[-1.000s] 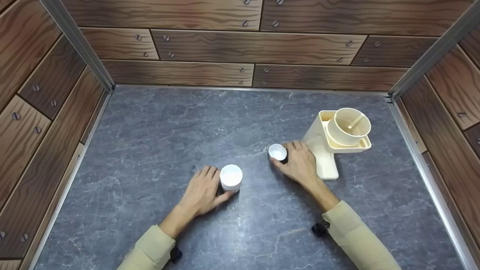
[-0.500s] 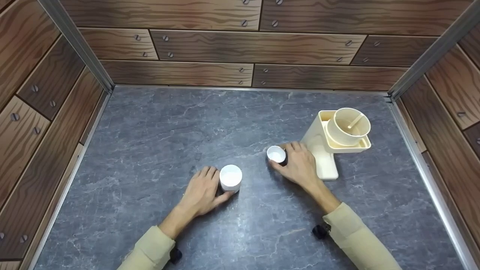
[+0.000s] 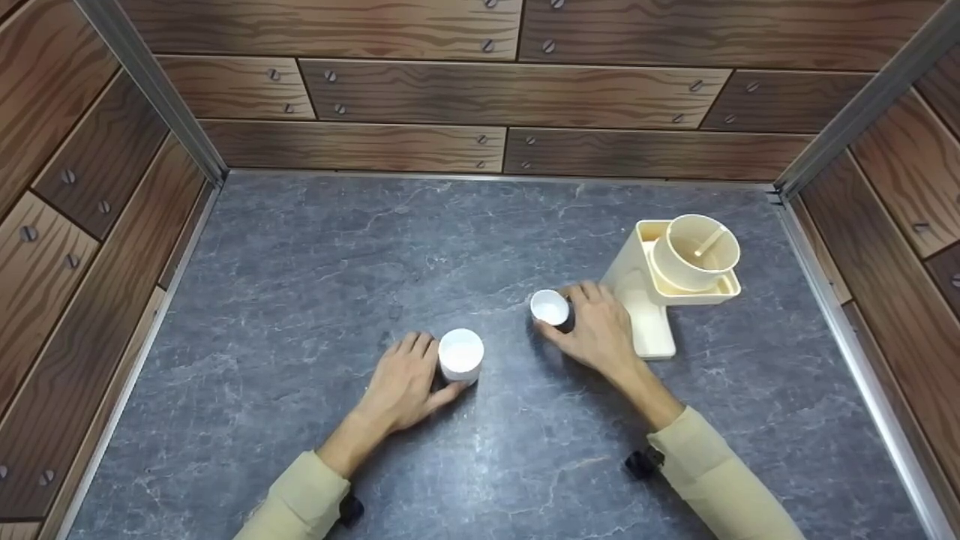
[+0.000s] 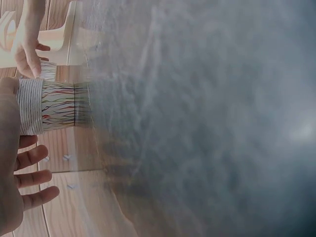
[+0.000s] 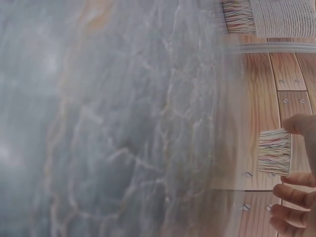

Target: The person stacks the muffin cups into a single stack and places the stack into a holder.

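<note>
A tall white cup (image 3: 461,352) stands on the grey marbled tabletop; the left wrist view shows its ribbed upper band and coloured wavy lines lower down. My left hand (image 3: 401,382) holds this cup between thumb and fingers, some fingers stretched out past it. Farther right, a smaller white cup (image 3: 550,306) is pinched between the thumb and fingers of my right hand (image 3: 596,326). The right wrist view shows thin coloured lines on the small cup (image 5: 274,152), which appears slightly raised off the tabletop. Both cups are upright, their mouths facing up.
A cream plastic stand (image 3: 654,326) is just right of my right hand. On its top sits a round cream container (image 3: 671,262) with a short stick (image 3: 711,241) inside. Wood-patterned walls (image 3: 517,94) with metal edging bound the tabletop (image 3: 337,247) at the back and sides.
The small cup in my right hand has shifted slightly left. My left hand and the tall cup have stayed in place.
</note>
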A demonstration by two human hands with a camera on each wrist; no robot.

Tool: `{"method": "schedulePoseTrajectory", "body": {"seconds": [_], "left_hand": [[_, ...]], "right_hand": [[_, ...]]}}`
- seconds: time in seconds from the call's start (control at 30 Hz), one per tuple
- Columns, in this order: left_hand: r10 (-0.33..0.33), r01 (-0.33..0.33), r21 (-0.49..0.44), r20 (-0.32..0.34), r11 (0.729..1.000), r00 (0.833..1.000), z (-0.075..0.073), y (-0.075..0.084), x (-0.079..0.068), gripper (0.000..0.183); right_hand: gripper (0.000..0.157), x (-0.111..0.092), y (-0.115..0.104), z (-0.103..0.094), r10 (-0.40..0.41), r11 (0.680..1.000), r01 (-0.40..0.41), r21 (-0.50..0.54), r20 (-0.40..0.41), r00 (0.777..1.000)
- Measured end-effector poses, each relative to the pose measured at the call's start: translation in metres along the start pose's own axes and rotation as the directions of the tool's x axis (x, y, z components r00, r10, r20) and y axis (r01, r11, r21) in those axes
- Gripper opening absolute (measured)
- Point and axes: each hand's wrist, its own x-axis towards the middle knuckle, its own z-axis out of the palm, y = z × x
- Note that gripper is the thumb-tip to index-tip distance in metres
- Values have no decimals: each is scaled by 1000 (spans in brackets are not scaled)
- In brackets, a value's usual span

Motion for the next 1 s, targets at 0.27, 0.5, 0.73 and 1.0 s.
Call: {"method": "schedulePoseTrajectory", "body": {"seconds": [0.27,0.5,0.73,1.0], "left_hand": [[5,-5,0,-10,1000,1000,1,0,-1,74],[6,-6,-14,-25,1000,1000,1,-1,-1,73],[10,-10,-10,-26,1000,1000,0,0,-1,73],[18,-19,-1,-36,1000,999,1,-1,-1,72]], "right_hand": [[66,-2,-9,-7,-8,999,9,35,-18,1000],[65,-3,-17,-14,-31,997,34,67,-49,998],[62,-5,-24,-19,-82,992,89,84,-90,993],[62,-7,-31,-25,-142,983,158,98,-152,978]]}}
